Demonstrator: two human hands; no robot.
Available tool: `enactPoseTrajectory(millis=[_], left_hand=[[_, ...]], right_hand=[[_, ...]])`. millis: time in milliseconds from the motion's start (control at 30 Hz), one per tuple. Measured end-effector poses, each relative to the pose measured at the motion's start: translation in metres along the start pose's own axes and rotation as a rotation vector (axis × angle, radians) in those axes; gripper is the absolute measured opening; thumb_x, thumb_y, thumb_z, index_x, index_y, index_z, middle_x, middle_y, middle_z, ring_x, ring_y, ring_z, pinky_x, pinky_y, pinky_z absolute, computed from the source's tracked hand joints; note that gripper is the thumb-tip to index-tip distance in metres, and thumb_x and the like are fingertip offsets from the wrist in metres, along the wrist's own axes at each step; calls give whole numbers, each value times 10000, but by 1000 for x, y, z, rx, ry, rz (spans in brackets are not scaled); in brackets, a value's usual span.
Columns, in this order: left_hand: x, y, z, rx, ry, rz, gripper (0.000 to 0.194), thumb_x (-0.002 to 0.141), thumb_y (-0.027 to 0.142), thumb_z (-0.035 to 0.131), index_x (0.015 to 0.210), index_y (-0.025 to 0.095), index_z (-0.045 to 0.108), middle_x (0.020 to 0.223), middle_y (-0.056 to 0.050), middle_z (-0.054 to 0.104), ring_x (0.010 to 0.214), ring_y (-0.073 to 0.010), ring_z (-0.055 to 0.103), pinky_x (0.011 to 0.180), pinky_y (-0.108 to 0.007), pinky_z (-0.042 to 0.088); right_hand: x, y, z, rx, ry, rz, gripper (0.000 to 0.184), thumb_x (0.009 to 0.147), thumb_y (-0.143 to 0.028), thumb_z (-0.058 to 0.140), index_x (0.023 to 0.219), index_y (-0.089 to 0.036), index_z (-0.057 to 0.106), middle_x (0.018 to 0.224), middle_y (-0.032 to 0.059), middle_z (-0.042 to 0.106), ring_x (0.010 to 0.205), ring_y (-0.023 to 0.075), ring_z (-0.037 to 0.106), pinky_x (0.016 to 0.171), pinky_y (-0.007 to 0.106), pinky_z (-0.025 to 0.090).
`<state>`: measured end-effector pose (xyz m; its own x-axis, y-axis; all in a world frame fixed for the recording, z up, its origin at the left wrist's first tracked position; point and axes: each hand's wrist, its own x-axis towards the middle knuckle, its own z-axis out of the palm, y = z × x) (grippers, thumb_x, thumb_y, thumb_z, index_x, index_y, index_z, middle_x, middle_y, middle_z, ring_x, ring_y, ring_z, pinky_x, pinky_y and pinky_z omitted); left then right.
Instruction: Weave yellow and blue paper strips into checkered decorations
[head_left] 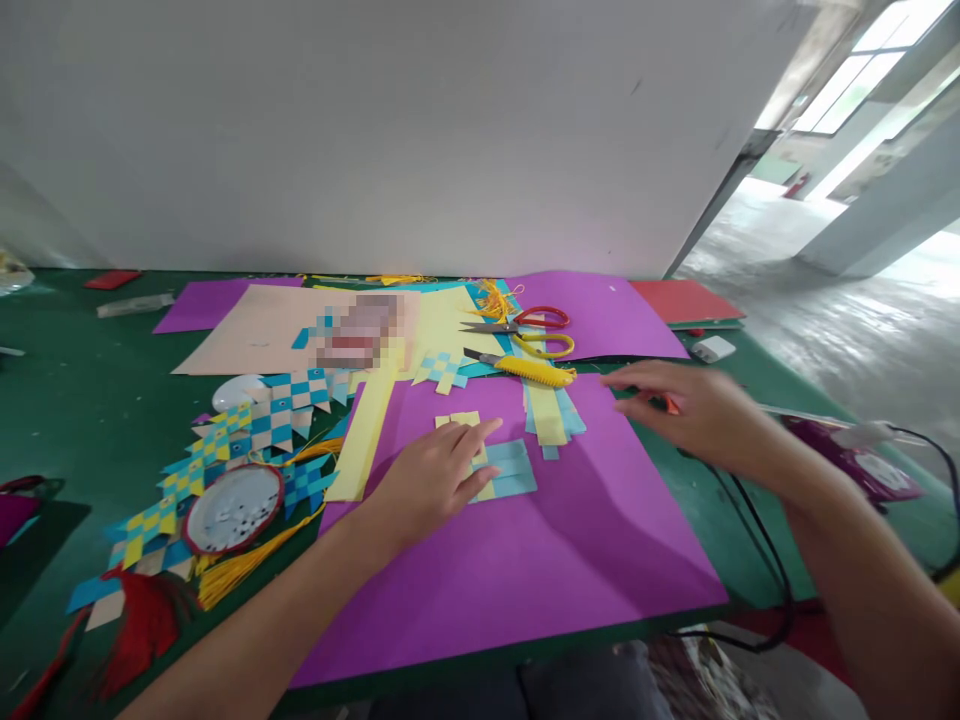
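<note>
My left hand [435, 470] rests on the purple sheet [585, 560], fingers stretched over a small piece of light blue paper [516, 468] cut into strips. Pale yellow strips [459, 418] show beyond and under those fingers, partly hidden. My right hand [675, 405] is raised, slightly blurred, above the sheet's right edge. Its fingers curl round a small orange thing [670, 404], mostly hidden, whose kind I cannot make out. Loose yellow and blue strips [551, 420] lie between the hands. Just behind them are a yellow utility knife [536, 370] and scissors [525, 325] with red and yellow handles.
At left, woven paper fish [277, 405] lie around a red-rimmed dish [234, 508] of small dark-and-white pieces, with yellow [255, 560] and red tassels [142, 625]. A black cable [772, 560] crosses the right side. The grey partition [420, 140] closes off the table's back.
</note>
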<state>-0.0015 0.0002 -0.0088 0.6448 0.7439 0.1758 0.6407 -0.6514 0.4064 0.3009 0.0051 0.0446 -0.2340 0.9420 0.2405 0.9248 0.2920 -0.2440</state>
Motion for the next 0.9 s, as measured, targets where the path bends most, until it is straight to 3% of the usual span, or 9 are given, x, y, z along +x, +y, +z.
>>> enactPoseTrajectory(millis=[100, 233, 467, 533, 667, 800, 900], left_hand=[[0, 0, 0, 1, -1, -4, 446, 957, 365, 424, 1377, 240, 341, 1027, -57, 625, 961, -222, 589, 825, -370, 486], [0, -2, 0, 12, -3, 6, 444, 958, 356, 425, 1371, 214, 341, 1023, -64, 621, 946, -220, 587, 823, -371, 483], [1, -3, 2, 6, 2, 10, 441, 959, 366, 417, 1369, 224, 339, 1025, -56, 619, 946, -221, 585, 825, -379, 485], [1, -3, 2, 5, -6, 2, 438, 959, 371, 417, 1364, 217, 350, 1022, -57, 619, 954, -222, 582, 832, -382, 482], [1, -4, 3, -4, 1, 7, 440, 957, 365, 426, 1362, 208, 353, 1024, -61, 615, 965, -221, 580, 843, -382, 478], [0, -4, 3, -12, 12, 14, 438, 957, 350, 428, 1366, 218, 343, 1023, -60, 618, 968, -219, 585, 841, -379, 481], [1, -4, 3, -6, 13, 19, 437, 958, 351, 423, 1364, 210, 343, 1031, -63, 618, 968, -219, 585, 840, -381, 480]], right_hand=[[-1, 6, 29, -13, -110, -180, 394, 927, -242, 384, 1271, -185, 568, 1341, 59, 555, 1253, 218, 490, 1077, 400, 375], [-14, 18, 57, -52, -129, -209, 458, 909, -136, 326, 1333, -157, 498, 1377, 82, 518, 1287, 202, 458, 1095, 430, 343], [-32, 25, 45, -153, 78, -227, 297, 923, -191, 412, 1072, -152, 666, 955, 95, 729, 925, 244, 675, 916, 426, 498], [-28, 18, 47, -116, 98, -229, 321, 928, -189, 399, 1141, -146, 635, 1066, 109, 704, 1005, 244, 654, 928, 407, 498], [-19, 7, 63, -76, 7, -267, 451, 933, -167, 347, 1369, -80, 428, 1348, 161, 531, 1232, 239, 518, 1040, 418, 421], [-24, 12, 71, -86, -25, -225, 489, 935, -163, 336, 1423, -129, 349, 1333, 134, 552, 1201, 220, 546, 1052, 453, 401], [-38, 21, 64, -127, 25, -206, 450, 943, -185, 351, 1386, -141, 417, 1204, 119, 646, 1125, 230, 598, 1006, 446, 444]])
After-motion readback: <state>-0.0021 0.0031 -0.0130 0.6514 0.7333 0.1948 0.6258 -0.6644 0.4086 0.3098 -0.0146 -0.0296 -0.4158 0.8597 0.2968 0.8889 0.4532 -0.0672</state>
